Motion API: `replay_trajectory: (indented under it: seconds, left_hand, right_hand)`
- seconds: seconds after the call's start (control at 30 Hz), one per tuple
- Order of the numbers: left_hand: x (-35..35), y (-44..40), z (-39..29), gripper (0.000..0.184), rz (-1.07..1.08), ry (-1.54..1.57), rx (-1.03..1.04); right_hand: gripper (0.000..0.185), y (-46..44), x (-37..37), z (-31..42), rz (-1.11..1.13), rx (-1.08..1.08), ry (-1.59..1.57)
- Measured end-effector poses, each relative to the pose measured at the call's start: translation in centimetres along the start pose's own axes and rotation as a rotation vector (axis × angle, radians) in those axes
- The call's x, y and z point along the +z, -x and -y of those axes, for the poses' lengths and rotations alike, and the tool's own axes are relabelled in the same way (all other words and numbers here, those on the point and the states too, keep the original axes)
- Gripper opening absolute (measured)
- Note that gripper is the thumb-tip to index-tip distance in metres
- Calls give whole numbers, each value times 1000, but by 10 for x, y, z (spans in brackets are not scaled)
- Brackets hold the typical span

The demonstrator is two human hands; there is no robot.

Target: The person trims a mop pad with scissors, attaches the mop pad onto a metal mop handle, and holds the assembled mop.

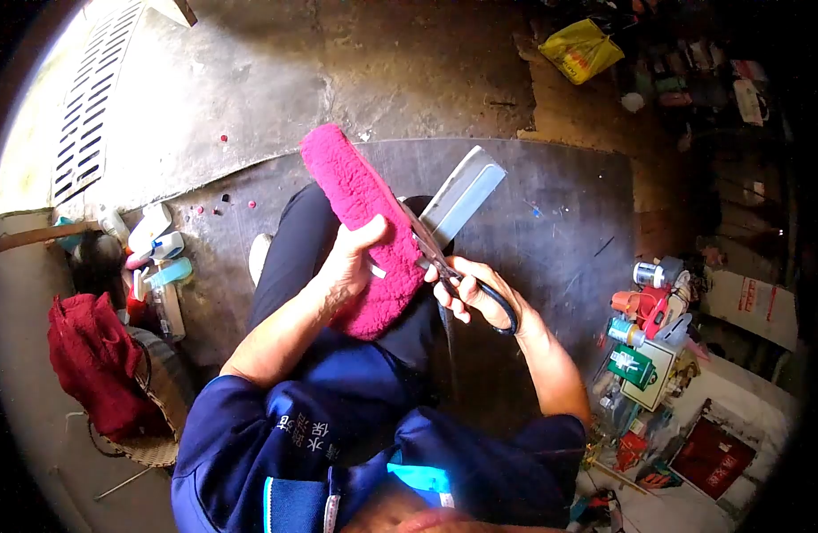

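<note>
My left hand [351,259] grips a long piece of bright pink fleecy fabric [360,191], with the thumb on top and the other fingers hidden beneath it. A small white tag [376,270] shows on the fleece near my thumb. In my right hand [480,293] is a pair of scissors [434,251] with dark handles. Their blades point up and left and lie against the right edge of the fleece. Just beyond the scissors is a flat, pale grey-blue rectangular piece [466,197]; whether it touches them I cannot tell.
Several bottles [164,244] and a dark red cloth over a wicker basket [93,364] stand at the left. At the right are jars, a green box [632,366] and a dark red tray [714,457]. A yellow bag [582,51] lies on the floor farther off.
</note>
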State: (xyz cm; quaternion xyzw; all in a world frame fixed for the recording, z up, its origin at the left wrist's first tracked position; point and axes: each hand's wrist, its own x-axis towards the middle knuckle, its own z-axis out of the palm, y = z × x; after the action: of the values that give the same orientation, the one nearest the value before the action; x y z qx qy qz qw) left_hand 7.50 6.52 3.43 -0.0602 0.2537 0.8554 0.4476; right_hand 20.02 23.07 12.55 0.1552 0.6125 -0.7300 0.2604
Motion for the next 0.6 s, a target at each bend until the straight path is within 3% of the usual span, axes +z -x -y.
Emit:
replay_trajectory:
  seconds: [0.1,0.6]
  left_hand:
    - [9,2,-9,53,-45,-81,-76]
    - [6,1,-11,56,-76,-220,-73]
  right_hand:
    - [83,-1,1,0,-6,-3,13]
    - [68,0,12,-4,-74,-5,9]
